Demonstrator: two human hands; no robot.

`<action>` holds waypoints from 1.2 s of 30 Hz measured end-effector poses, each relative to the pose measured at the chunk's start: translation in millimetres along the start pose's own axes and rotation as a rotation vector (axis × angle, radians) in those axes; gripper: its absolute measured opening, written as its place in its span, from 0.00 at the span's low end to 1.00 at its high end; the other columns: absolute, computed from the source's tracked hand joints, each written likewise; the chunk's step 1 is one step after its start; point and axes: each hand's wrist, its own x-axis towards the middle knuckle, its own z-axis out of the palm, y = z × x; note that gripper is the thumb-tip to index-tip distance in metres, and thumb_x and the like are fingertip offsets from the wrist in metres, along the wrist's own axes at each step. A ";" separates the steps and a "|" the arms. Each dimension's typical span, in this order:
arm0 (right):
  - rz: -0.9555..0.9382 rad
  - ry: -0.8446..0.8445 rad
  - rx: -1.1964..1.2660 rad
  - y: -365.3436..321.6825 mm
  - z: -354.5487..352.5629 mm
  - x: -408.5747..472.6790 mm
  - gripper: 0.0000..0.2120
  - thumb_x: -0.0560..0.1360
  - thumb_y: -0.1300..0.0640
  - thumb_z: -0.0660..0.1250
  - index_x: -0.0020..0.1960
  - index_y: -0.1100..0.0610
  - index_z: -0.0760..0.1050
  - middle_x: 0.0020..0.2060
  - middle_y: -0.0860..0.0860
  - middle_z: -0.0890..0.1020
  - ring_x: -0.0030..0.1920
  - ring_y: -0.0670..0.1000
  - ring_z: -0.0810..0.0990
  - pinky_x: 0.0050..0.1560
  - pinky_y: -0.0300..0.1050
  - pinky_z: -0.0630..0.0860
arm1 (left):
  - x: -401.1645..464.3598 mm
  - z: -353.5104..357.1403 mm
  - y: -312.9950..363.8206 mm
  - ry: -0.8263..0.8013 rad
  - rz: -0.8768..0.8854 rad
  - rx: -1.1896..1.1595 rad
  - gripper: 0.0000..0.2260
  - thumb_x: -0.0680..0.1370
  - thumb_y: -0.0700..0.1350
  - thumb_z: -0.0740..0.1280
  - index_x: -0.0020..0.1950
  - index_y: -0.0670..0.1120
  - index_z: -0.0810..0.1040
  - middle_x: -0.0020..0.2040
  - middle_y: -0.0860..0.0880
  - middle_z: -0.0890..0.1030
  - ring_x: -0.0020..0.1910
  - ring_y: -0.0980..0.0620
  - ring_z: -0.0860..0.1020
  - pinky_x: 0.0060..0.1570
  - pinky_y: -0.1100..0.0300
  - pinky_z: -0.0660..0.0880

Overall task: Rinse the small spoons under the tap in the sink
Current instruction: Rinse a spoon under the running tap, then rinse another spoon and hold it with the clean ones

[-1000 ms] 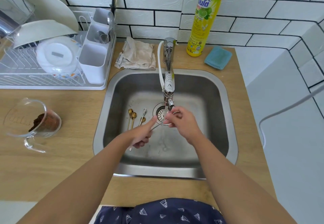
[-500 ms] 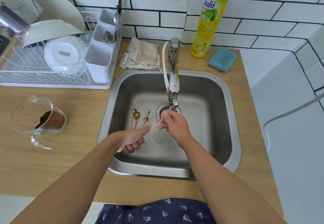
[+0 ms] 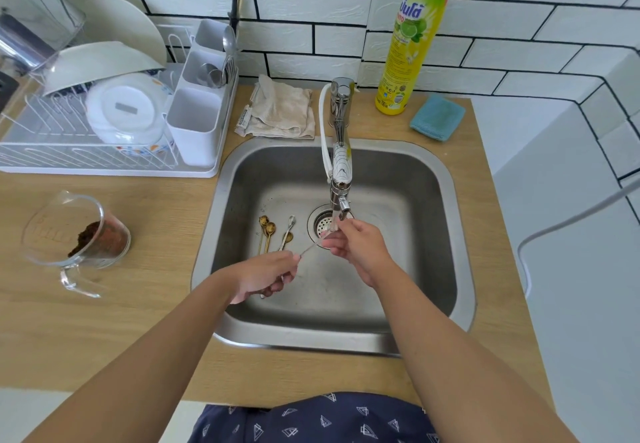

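Rinsing one small spoon, seen from above. Nearest the viewer, both forearms reach over the front rim of the sink (image 3: 221,221). The left hand (image 3: 266,274) has its fingers curled round the handle end of a thin silver spoon (image 3: 309,250), which slants up and right toward the drain (image 3: 323,223). The right hand (image 3: 360,247) pinches or rubs the bowl end directly beneath the tap (image 3: 341,169); the bowl itself is hidden by the fingers. A thin stream seems to fall from the spout onto them, though it is faint.

To do this step well, it is judged best to hold the handle steady with the left hand, keep the bowl in the stream, and turn the spoon so that both faces are rubbed by the right fingertips. A firm grip on the wet, slim handle guards against a slip toward the drain.

Beyond the hands, several unrinsed spoons (image 3: 269,231), gold and silver, lie on the sink floor just left of the drain; the task is judged to be at an early stage. Farther back on the surface (image 3: 121,304) stands the rack (image 3: 104,151), a likely place for clean spoons.
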 end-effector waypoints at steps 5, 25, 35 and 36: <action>0.047 0.015 0.242 0.1 -7.9 1.5 0.11 0.83 0.52 0.66 0.49 0.56 0.82 0.46 0.54 0.87 0.33 0.43 0.81 0.34 0.36 0.72 | 4.3 17.8 1.2 0.131 0.214 -0.120 0.10 0.85 0.45 0.57 0.59 0.47 0.77 0.39 0.51 0.73 0.33 0.57 0.69 0.33 0.64 0.66; 0.054 -0.006 0.593 5.5 -0.1 -0.6 0.10 0.86 0.53 0.59 0.51 0.58 0.74 0.36 0.52 0.80 0.25 0.44 0.68 0.25 0.37 0.67 | 31.8 55.2 17.7 0.019 0.280 -0.050 0.10 0.84 0.46 0.61 0.53 0.42 0.79 0.45 0.47 0.86 0.30 0.54 0.77 0.31 0.63 0.73; 0.112 0.009 0.661 10.2 -17.9 -2.9 0.14 0.84 0.46 0.61 0.47 0.54 0.76 0.43 0.53 0.88 0.19 0.42 0.60 0.22 0.35 0.57 | 67.1 7.0 -20.9 0.602 -0.082 0.817 0.11 0.81 0.39 0.60 0.64 0.42 0.70 0.61 0.41 0.73 0.56 0.41 0.77 0.53 0.46 0.78; 0.116 0.008 0.650 10.2 -18.1 -3.3 0.14 0.84 0.46 0.62 0.48 0.54 0.76 0.43 0.53 0.88 0.19 0.42 0.60 0.22 0.35 0.57 | 68.7 7.2 -22.7 0.617 -0.078 0.850 0.12 0.81 0.38 0.60 0.64 0.42 0.70 0.61 0.41 0.74 0.55 0.41 0.77 0.52 0.47 0.79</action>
